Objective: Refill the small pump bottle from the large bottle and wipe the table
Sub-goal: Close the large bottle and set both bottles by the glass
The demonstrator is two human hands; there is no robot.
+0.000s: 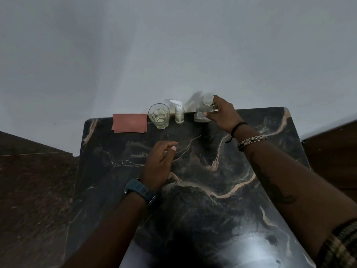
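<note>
Head view showed my right hand (224,115) at the far edge of the table (202,200), fingers and thumb curled round the large bottle (202,113), which stood upright on its base with its pale cap (208,99) on top. My thumb lay across the front of the clear body and my fingertips reached up near the neck, so the bottle's long axis ran straight up beside my palm. I judged the hold firm enough to lift, though I could not tell whether the base had left the marble yet.

My left hand (160,161) hovered low over the middle of the table with nothing in it, fingers loose and pointing forward. It was the nearer hand to the small pump bottle (179,114), which stood upright just to the left of the large bottle, between it and a glass tumbler (159,116) holding some pale liquid. The pump head was on and its spout pointed left, toward the tumbler.

So the thing to be filled lay to the left of my gripping hand, close by but apart from it. I reckoned the left hand would have to steady it and take off the pump before any pouring. The folded pink cloth (130,123) lay flat at the far left, beyond the tumbler, untouched.
</note>
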